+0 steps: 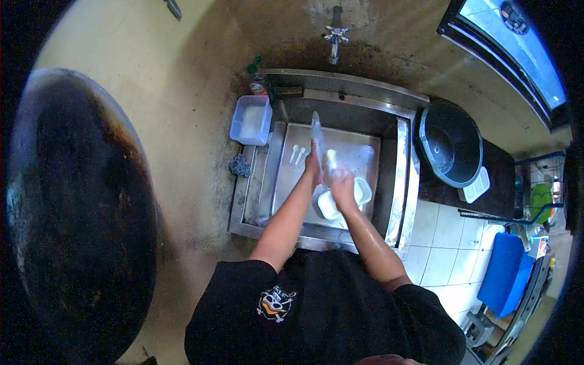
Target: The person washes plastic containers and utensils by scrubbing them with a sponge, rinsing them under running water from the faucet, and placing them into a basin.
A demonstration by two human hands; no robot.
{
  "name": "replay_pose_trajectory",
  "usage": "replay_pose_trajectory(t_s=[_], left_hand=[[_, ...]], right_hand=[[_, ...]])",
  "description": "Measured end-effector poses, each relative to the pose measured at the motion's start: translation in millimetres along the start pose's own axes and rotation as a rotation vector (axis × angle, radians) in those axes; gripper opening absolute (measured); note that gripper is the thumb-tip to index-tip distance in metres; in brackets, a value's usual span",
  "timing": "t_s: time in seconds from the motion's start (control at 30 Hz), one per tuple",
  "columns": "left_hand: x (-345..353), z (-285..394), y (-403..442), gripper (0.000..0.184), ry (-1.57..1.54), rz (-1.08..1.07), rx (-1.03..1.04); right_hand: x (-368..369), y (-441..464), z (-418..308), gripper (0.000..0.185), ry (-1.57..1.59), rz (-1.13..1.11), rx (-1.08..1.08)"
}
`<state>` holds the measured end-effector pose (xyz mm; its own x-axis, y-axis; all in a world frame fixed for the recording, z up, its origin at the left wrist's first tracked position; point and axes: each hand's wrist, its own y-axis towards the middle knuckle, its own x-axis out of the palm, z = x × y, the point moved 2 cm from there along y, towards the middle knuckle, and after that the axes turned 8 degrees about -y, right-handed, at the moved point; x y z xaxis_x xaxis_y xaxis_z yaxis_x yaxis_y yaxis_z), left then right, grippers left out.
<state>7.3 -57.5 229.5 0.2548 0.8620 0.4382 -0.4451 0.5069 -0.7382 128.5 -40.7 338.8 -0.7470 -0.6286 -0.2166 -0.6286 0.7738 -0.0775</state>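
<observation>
Over the metal sink (283, 176), my left hand (312, 164) grips a thin, pale, see-through piece (316, 131), seen nearly edge-on; it looks like a plastic lid. My right hand (340, 181), slightly blurred, is closed round a yellowish sponge (331, 159) close beside that piece. Whether the sponge touches it I cannot tell. Below my right hand, white plastic containers (329, 207) lie on the sink floor, partly hidden by my forearm. Two small white spoons (295, 152) rest in the sink left of my left hand.
Left of the sink are a plastic tub (250, 120) with whitish liquid and a dark scouring pad (239, 165). A tap (335, 45) juts from the wall. At right stand a black basin (453, 146), a white container (475, 186) and a dish rack (486, 215). A large dark round object (79, 219) fills the far left.
</observation>
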Motion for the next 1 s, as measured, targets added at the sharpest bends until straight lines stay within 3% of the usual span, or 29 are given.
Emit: replay_pose_trajectory(t_s=[0.03,0.1,0.13,0.17,0.23,0.37,0.43,0.47,0.5,0.57,0.6,0.63,0.67,0.73,0.77,0.83,0.87,0.93,1.0], left_hand=[[-10.1,-4.4,18.8,0.057,-0.031,0.061,0.172],[-24.0,1.2,16.7,0.051,0.075,0.136,0.220],[-33.0,4.3,14.8,0.047,0.191,0.216,0.259],[-44.2,1.4,23.4,0.037,0.108,0.160,0.251],[-43.3,9.5,1.6,0.030,0.155,0.197,0.291],[-60.3,6.4,16.9,0.025,0.293,0.088,0.264],[-60.5,5.5,31.6,0.021,0.163,0.006,0.478],[-42.3,21.9,1.6,0.029,0.106,-0.011,0.329],[-50.8,17.4,23.0,0.029,0.105,-0.006,0.328],[-58.1,17.9,64.5,0.035,0.090,-0.192,0.401],[-48.6,31.5,41.5,0.034,0.047,-0.319,0.390],[-39.7,43.8,21.5,0.033,0.060,-0.233,0.322],[-30.9,53.7,7.1,0.031,0.071,-0.150,0.254],[-16.2,65.9,6.7,0.021,0.063,-0.302,0.278],[-2.0,72.9,0.7,0.025,0.048,-0.332,0.264],[24.7,88.9,-4.3,0.023,0.107,-0.383,0.214],[38.7,92.8,-1.1,0.021,0.090,-0.406,0.242],[63.0,103.4,4.4,0.021,0.208,-0.432,0.293],[82.3,111.4,15.9,0.021,0.216,-0.463,0.313]], right_hand=[[-1.3,16.0,15.0,0.024,0.095,0.087,0.043],[-24.7,37.5,-9.7,0.020,-0.184,0.163,-0.039],[-30.9,64.2,19.4,0.017,-0.168,0.227,-0.196],[-40.5,62.9,-24.8,0.015,-0.399,0.352,-0.183],[-34.1,79.5,-48.1,0.026,-0.473,0.412,-0.272],[53.4,106.5,-103.1,0.031,-0.464,0.019,-0.577],[109.8,126.3,-122.5,0.033,-0.497,-0.138,-0.670],[133.2,134.0,-125.6,0.035,-0.539,-0.215,-0.666],[145.6,131.1,-130.4,0.035,-0.536,-0.220,-0.665],[162.8,131.8,-136.5,0.041,-0.969,-0.259,-0.692],[153.3,132.4,-157.2,0.047,-0.945,-0.238,-0.717],[139.0,136.9,-177.5,0.054,-0.924,-0.214,-0.739],[111.1,138.2,-204.6,0.052,-0.846,-0.056,-0.831],[50.2,148.4,-246.5,0.051,-0.852,0.355,-0.875],[23.1,153.4,-259.5,0.055,-0.984,0.543,-0.841],[-12.4,191.0,-253.5,0.062,-1.238,0.595,-0.593],[-19.0,200.5,-254.3,0.062,-1.248,0.609,-0.580],[-32.1,220.9,-246.5,0.054,-1.323,0.207,-0.280],[-35.2,224.3,-248.1,0.049,-1.307,0.150,-0.280]])
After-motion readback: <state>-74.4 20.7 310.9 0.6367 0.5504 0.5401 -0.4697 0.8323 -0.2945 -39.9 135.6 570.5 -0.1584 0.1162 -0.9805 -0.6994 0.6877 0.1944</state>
